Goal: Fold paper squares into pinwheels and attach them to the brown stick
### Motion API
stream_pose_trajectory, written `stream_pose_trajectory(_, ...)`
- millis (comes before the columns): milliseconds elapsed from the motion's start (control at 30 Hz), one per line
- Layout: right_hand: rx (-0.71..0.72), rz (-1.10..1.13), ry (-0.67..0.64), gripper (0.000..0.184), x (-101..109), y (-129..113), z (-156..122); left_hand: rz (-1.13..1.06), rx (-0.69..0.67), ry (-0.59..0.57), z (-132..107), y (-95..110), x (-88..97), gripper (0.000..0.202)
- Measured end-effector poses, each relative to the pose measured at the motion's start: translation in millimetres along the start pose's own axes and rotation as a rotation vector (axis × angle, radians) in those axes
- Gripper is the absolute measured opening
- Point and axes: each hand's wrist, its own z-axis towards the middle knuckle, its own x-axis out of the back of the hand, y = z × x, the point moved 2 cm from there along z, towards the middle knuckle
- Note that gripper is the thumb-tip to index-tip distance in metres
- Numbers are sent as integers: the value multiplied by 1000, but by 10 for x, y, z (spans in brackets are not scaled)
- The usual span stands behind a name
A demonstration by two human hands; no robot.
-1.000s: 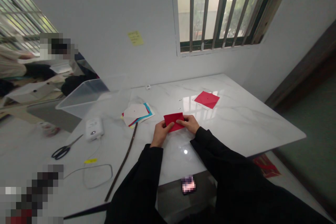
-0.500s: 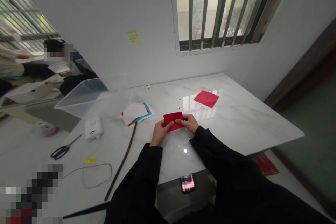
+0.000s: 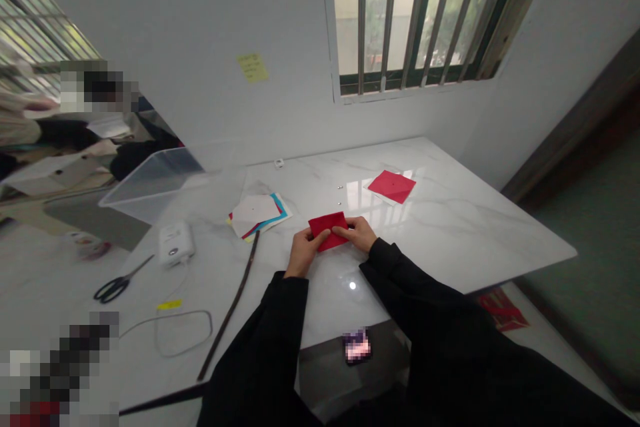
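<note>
Left hand [image 3: 303, 252] and right hand [image 3: 361, 235] still grasp the red paper [image 3: 328, 220] over the worktop [image 3: 460, 227], grip unchanged; handling it seems still under way.

Left hand [image 3: 301, 253] and right hand [image 3: 362, 236] are bare below long black sleeves [image 3: 275, 330]; the right cuff [image 3: 384, 255] seems loose.

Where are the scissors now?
In the head view, the scissors lie on the white tabletop at the left, just below and left of the white device, well left of the person's left hand.
</note>
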Motion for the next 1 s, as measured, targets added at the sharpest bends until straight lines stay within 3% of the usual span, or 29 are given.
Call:
stream_pose_trajectory(400, 7, -37, -11, 43, -24, -35, -24, 46, 6, 93, 1, 1, -10, 59)
stream_pose_trajectory(633, 5, 29, 102, 53, -17, -55, 2, 131, 8, 11, -42, 70, -32, 55)
stream_pose_trajectory(1000, -32, 54, 104, 62, -11, 28, 11, 131, -5, 7, -40, 67, -31, 51)
